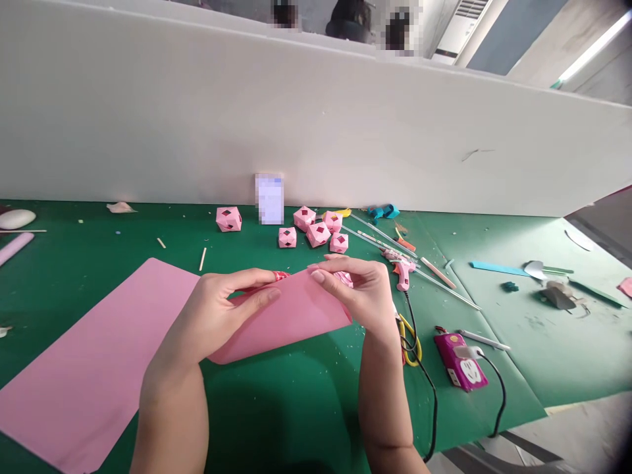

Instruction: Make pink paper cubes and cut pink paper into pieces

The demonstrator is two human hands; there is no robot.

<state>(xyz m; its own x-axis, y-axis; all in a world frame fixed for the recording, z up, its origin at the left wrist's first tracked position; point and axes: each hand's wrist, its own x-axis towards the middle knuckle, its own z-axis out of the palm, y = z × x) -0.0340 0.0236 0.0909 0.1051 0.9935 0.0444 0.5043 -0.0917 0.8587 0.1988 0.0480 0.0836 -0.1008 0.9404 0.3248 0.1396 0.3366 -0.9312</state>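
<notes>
Between both hands a sheet of pink paper (291, 319) is held up over the green table, bent over along its top edge. My left hand (232, 306) pinches its upper left part, thumb on the near face and fingers behind. At the upper right corner, my right hand (353, 280) grips the paper between thumb and fingers. Part of the far side is hidden by the sheet and fingers. A larger pink sheet (99, 349) lies flat at the left, partly under my left forearm. Beyond my hands sit several folded pink paper shapes (318, 234) with dark diamond-shaped openings.
On the right lie a pink glue gun (403, 273), clear glue sticks (451, 289), yellow-handled scissors (412, 341) and a purple power strip (459, 362) with a black cord. A white partition (197, 118) borders the green table (276, 408) at the back, with a blurred card (270, 199) against it.
</notes>
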